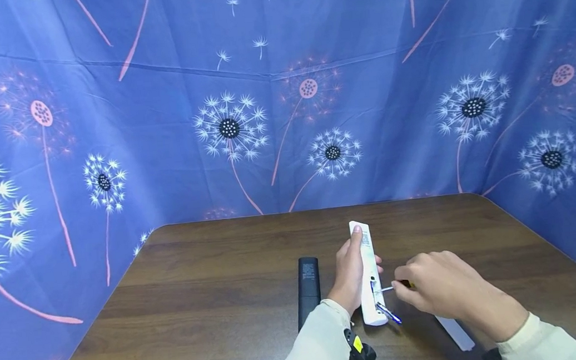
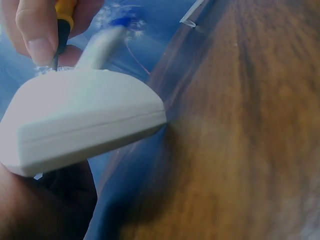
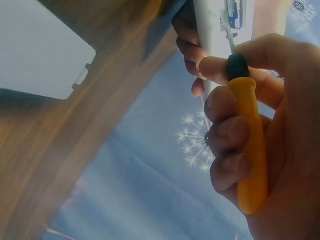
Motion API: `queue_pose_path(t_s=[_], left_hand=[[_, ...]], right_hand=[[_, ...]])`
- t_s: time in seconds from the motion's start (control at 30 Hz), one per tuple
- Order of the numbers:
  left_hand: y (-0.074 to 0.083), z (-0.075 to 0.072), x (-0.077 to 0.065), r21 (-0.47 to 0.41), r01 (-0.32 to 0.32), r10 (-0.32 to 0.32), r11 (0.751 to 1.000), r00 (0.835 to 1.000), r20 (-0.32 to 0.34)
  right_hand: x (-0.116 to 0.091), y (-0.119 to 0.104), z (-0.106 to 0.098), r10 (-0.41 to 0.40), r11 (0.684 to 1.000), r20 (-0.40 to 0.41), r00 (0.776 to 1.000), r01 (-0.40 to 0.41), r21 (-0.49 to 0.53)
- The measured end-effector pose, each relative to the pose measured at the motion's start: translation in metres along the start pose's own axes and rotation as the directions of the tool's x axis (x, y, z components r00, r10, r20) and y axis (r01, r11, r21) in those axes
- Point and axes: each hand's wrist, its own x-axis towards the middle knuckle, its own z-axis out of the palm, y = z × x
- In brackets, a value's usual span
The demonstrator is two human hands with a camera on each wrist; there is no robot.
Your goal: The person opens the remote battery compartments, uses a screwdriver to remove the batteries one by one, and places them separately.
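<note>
My left hand (image 1: pixel 350 270) grips a white remote control (image 1: pixel 366 252), its back turned up and thumb along its upper part. The battery compartment near the lower end is uncovered. One blue-and-white battery (image 1: pixel 390 313) sticks out of it at an angle, and another battery (image 3: pixel 234 14) shows inside in the right wrist view. With curled fingers my right hand (image 1: pixel 438 282) holds a screwdriver (image 3: pixel 252 150) with a yellow and black handle. Its metal shaft reaches into the compartment beside the battery inside. In the left wrist view the remote's end hides the compartment.
A black remote control (image 1: pixel 308 284) lies face down on the brown wooden table (image 1: pixel 216 296), left of my left hand. The white battery cover (image 1: pixel 455 333) lies under my right forearm. Behind the table hangs a blue dandelion-print cloth (image 1: pixel 274 119).
</note>
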Motion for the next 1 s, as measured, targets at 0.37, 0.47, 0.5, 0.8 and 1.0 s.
queue_pose_path(t_s=[0.37,0.47,0.5,0.8,1.0], left_hand=[[0.004,-0.003,-0.001,0.019,0.004,-0.005,1.000,1.000,0.015],[0.002,-0.002,0.000,0.007,0.006,-0.007,1.000,1.000,0.011],[0.002,-0.003,0.000,0.003,0.009,-0.009,1.000,1.000,0.010],[0.000,-0.003,0.002,-0.014,0.027,-0.027,1.000,1.000,0.012],[0.001,-0.003,0.003,-0.013,0.042,-0.042,0.999,0.999,0.009]], right_hand=[[-0.005,0.000,0.001,0.055,0.998,0.054,0.997,-0.055,0.004],[-0.008,-0.002,0.002,0.077,0.997,0.047,0.996,-0.078,0.016],[-0.009,-0.002,0.003,0.084,0.996,0.043,0.996,-0.085,0.018],[-0.015,-0.003,0.007,0.101,0.995,-0.039,0.994,-0.101,0.003],[-0.015,-0.001,0.009,0.090,0.996,-0.076,0.993,-0.090,0.003]])
